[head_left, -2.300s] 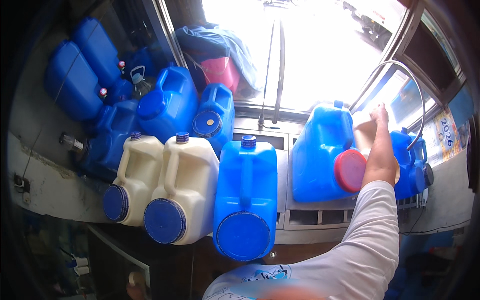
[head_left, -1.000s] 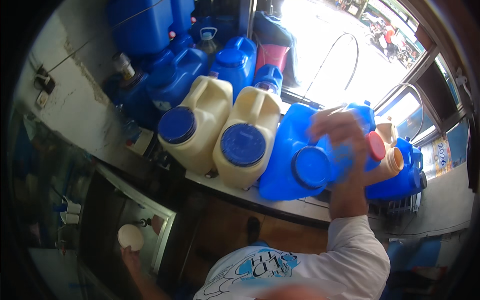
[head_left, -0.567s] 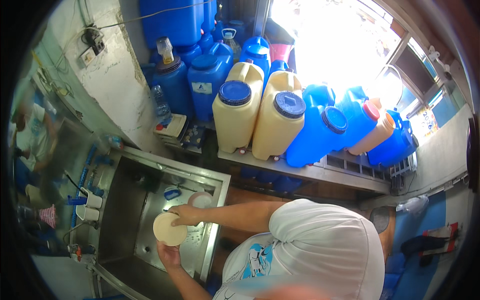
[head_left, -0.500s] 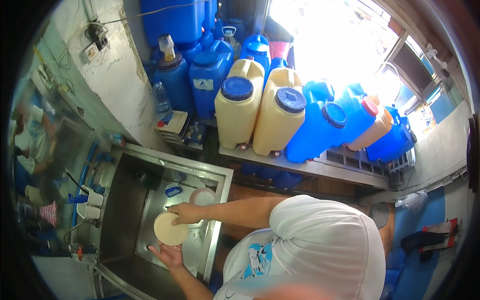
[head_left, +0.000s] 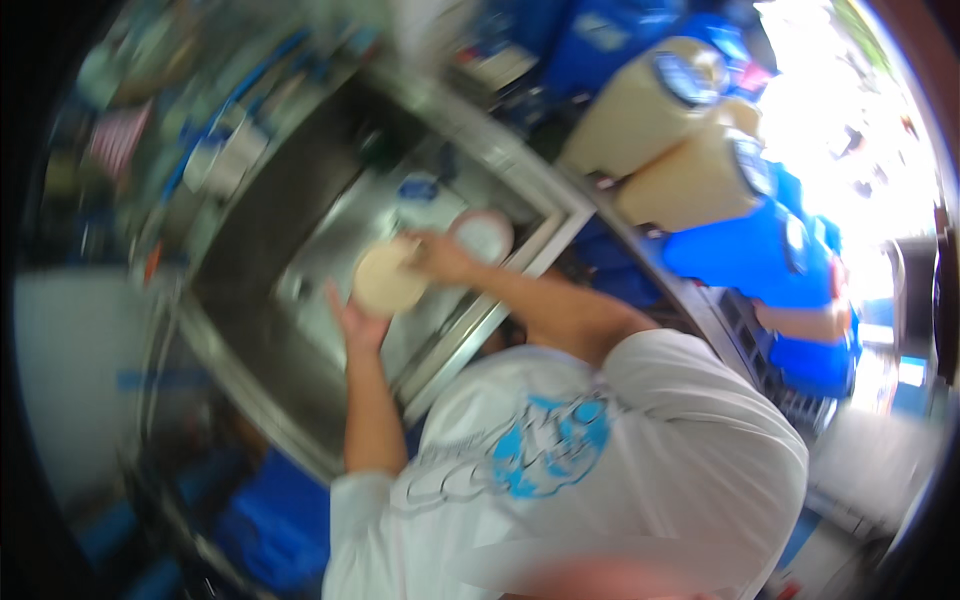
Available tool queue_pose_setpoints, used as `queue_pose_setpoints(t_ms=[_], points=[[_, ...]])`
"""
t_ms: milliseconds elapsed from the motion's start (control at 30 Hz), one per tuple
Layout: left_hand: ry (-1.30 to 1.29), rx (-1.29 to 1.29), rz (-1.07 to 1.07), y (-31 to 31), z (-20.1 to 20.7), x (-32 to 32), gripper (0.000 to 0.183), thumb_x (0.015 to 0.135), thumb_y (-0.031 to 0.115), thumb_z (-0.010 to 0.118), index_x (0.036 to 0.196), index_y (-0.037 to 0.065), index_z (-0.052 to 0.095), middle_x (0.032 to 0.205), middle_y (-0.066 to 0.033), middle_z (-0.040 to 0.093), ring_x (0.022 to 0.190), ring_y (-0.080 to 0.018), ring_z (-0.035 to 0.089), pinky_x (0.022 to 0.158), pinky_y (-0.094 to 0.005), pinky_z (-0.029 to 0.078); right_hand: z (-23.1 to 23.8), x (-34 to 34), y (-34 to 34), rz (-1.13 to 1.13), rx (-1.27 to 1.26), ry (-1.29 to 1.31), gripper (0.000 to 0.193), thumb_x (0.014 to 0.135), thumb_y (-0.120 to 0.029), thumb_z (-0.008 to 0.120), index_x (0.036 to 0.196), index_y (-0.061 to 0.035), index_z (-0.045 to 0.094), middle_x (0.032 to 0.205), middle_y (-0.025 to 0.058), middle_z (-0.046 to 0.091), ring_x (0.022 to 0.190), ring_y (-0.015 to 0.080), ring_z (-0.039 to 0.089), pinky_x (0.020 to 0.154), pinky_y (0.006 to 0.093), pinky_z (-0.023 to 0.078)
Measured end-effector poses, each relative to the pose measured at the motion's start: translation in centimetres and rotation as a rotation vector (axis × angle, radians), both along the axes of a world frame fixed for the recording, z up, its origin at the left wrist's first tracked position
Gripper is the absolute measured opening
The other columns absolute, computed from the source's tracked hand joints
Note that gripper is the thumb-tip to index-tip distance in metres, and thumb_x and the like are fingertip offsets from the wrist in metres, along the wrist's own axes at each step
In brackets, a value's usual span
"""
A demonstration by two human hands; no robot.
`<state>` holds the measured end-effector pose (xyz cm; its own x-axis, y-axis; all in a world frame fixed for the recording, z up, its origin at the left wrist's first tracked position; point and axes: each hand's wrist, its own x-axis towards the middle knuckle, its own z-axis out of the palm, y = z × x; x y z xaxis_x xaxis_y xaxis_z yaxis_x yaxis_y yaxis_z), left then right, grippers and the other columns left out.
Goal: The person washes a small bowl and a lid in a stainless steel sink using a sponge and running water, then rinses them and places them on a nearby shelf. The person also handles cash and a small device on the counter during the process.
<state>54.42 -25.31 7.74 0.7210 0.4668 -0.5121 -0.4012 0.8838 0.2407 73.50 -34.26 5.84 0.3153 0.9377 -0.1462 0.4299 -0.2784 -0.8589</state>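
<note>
A cream round dish (head_left: 390, 278), flat and plate-like, is held over the steel sink (head_left: 262, 190). My right hand (head_left: 442, 258) grips it by the right rim, fingers closed on the edge. My left hand (head_left: 360, 322) supports the lower rim, its thumb stretched out to the left and its other fingers partly hidden by the dish. Motion blur hides whether the dish is a plate or a lid. In the basin, a pale round bowl (head_left: 482, 238) with a pinkish rim lies just beyond my right hand. A small blue item (head_left: 418, 187) lies farther back.
Cream jugs (head_left: 640, 105) and blue jugs (head_left: 735, 240) line a ledge to the right of the sink. White containers (head_left: 225, 160) hang by blue pipes at the left. A pink striped cone-shaped thing (head_left: 120, 142) is farther left. Blue plastic (head_left: 275, 520) stands below the sink.
The whole view has turned and blurred, so the sink and jugs appear rotated. Both hands still hold the cream dish over the basin.
</note>
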Motion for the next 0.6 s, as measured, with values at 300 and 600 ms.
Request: queue_pose_setpoints(t_ms=[300, 600], points=[[0.680, 1.040, -0.209, -0.9, -2.1, -0.1, 0.092, 0.082, 0.064, 0.056, 0.149, 0.008, 0.028, 0.147, -0.0182, 0.037, 0.134, -0.0308, 0.039, 0.114, -0.0413, 0.030, 4.2, 0.3, 0.5, -0.016, -0.271, 0.530, 0.037, 0.081, -0.019, 0.074, 0.112, -0.0026, 0.065, 0.096, 0.0119, 0.070, 0.084, 0.0224, 0.068, 0.073, 0.0330, 0.054], [0.981, 1.770, -0.331, -0.3, 2.1, 1.5, 0.118, 0.059, 0.056, 0.084, 0.148, 0.006, 0.026, 0.147, -0.0235, 0.033, 0.136, -0.0360, 0.036, 0.110, -0.0512, 0.035, 4.4, -0.7, 2.5, -0.205, -0.228, 0.484, 0.030, 0.089, -0.025, 0.066, 0.111, -0.0041, 0.065, 0.096, 0.0058, 0.068, 0.083, 0.0146, 0.064, 0.072, 0.0288, 0.051]])
